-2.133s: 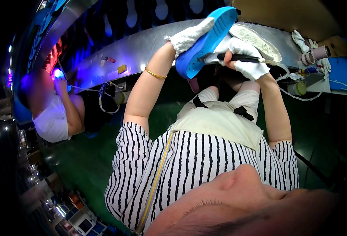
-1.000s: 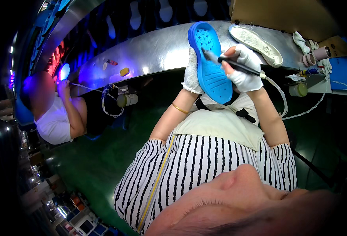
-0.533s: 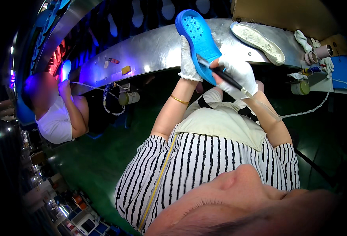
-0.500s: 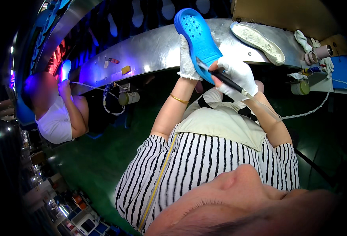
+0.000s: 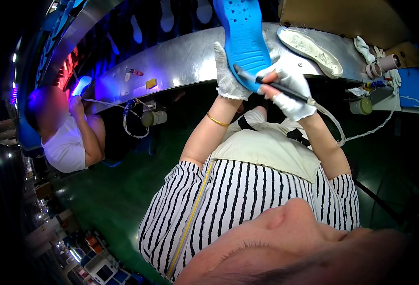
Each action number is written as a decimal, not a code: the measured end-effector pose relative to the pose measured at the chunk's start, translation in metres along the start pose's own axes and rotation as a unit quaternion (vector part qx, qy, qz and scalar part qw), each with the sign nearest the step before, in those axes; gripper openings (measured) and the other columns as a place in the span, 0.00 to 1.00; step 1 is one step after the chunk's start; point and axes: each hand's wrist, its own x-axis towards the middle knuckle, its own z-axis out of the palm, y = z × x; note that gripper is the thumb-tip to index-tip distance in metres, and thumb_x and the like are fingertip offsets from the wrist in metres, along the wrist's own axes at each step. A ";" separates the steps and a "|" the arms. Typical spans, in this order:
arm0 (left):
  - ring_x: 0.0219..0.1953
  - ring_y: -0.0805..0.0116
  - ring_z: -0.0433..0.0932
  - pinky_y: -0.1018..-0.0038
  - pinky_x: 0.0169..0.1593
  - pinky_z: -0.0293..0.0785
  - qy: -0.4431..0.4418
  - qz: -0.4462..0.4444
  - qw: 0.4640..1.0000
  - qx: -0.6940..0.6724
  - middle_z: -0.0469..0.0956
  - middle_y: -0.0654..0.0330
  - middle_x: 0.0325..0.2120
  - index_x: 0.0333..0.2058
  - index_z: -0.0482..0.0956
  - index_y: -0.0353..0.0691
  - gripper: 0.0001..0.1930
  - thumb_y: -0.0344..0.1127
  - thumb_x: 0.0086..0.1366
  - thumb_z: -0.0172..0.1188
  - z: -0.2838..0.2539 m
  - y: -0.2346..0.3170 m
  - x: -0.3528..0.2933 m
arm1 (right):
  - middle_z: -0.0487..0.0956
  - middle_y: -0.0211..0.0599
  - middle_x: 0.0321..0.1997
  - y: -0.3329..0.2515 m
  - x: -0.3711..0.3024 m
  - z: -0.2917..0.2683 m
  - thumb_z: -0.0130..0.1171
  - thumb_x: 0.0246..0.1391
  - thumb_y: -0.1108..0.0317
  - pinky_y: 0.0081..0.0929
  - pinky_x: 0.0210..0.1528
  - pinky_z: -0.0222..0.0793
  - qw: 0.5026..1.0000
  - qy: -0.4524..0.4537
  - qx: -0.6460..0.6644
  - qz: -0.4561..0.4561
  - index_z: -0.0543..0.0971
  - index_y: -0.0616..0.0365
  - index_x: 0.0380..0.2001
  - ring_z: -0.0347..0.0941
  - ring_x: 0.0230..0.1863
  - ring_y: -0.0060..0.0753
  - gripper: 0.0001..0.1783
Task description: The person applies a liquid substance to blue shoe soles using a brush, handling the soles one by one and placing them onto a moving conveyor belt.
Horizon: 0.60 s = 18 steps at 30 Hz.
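Note:
A blue shoe sole (image 5: 245, 42) is held up over the near edge of the metal bench, its heel end toward me and its holed toe end cut off by the top of the picture. My left hand (image 5: 229, 78), in a pale glove, grips the sole from beneath and along its left side. My right hand (image 5: 296, 81), in a white glove with bare fingertips, is closed around a black-handled brush (image 5: 286, 90) with a pale tube (image 5: 333, 121) running from its end. The brush's blurred tip is over the heel part of the sole.
A cream sole (image 5: 311, 52) lies on the metal bench (image 5: 181, 59) to the right, with cups (image 5: 387, 62) and gloves (image 5: 363, 49) farther right. A yellow block (image 5: 151, 83) sits on the left. Other soles hang behind; a co-worker (image 5: 71, 137) holds a lit sole at the left.
The blue sole has moved up and slightly right in the picture, and my left hand has shifted with it. The brush has swung to a flatter angle near the heel. The co-worker's sole has tilted.

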 end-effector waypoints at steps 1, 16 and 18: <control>0.55 0.55 0.65 0.58 0.59 0.61 -0.043 -0.015 0.995 -0.085 0.63 0.52 0.56 0.60 0.55 0.40 0.44 0.71 0.56 0.42 -0.006 0.004 0.002 | 0.74 0.35 0.34 -0.001 -0.001 0.002 0.60 0.46 0.79 0.17 0.33 0.67 0.999 -0.008 0.027 0.022 0.73 0.62 0.32 0.71 0.29 0.20 0.09; 0.58 0.50 0.63 0.48 0.61 0.55 -0.008 0.065 0.991 0.116 0.60 0.46 0.57 0.62 0.54 0.44 0.45 0.73 0.55 0.39 0.007 0.014 0.003 | 0.78 0.35 0.32 -0.003 0.002 -0.014 0.61 0.46 0.79 0.20 0.38 0.70 0.996 0.022 0.046 0.073 0.76 0.62 0.31 0.75 0.33 0.23 0.07; 0.57 0.49 0.63 0.49 0.61 0.55 -0.020 0.064 0.992 0.106 0.60 0.43 0.57 0.61 0.55 0.42 0.45 0.72 0.55 0.42 0.017 0.013 0.008 | 0.78 0.36 0.32 0.003 -0.001 -0.011 0.62 0.43 0.80 0.21 0.38 0.70 0.998 0.012 -0.033 -0.056 0.76 0.62 0.30 0.75 0.33 0.26 0.09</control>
